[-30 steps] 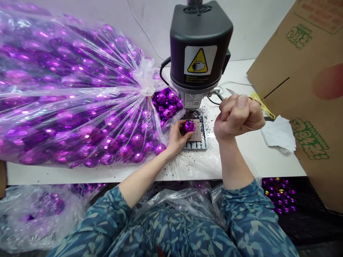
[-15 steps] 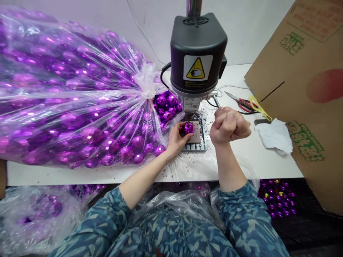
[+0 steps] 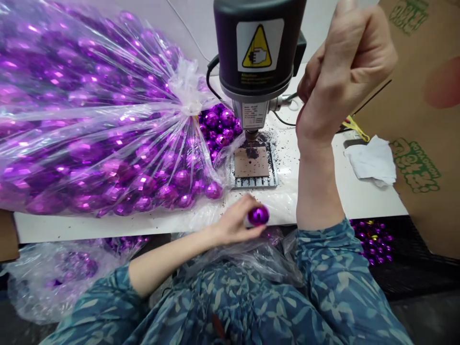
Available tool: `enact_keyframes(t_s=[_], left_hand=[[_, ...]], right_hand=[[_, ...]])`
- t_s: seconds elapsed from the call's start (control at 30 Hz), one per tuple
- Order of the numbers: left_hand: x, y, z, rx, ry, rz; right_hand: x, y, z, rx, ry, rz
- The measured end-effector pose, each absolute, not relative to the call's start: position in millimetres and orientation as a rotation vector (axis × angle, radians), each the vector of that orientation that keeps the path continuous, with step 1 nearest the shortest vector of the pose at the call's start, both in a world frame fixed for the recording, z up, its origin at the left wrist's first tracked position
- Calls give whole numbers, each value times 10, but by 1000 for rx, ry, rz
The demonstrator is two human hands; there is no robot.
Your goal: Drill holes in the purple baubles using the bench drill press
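My left hand is closed round a shiny purple ball with a dark hole in its top, held over the table's front edge. Beyond it stands a small drill press with a hand-warning label. Under its chuck, a flat square board with a dark hole lies on the slotted metal base, strewn with dark shavings. My right hand is raised to the right of the motor housing, its fingers wrapped round the feed lever, whose end is hidden in the fist.
A large clear bag of faceted purple balls fills the left of the table. More loose purple balls sit behind it. To the right are a white cloth and a cardboard box. Below, a dark crate holds small purple balls.
My left hand has drawn the ball off the board and toward my body. My right hand has risen with the lever, up and to the right. The view has shifted slightly.
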State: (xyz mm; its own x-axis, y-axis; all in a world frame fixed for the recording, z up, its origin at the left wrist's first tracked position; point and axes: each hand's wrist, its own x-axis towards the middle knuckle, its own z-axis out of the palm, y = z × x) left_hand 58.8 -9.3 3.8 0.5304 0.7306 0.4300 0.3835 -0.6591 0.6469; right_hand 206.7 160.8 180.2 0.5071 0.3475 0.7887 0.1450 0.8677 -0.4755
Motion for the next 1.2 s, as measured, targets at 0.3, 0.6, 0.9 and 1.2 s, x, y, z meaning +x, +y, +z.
enact_keyframes(t_s=[0.3,0.6,0.9,1.2], left_hand=[[215,-780,-237,2922,569,315],[135,1197,390,2477,1841,648],[55,1475,636,2380,1754,743],[383,646,446,1590,1286,1098]], right_hand=[[2043,1550,1812,-460,-1029,187],[2072,1563,1766,-553,-1073,205],[2095,1485,1745,-555,-1083,258],[2063,1505,1710,-647,-1083,188]])
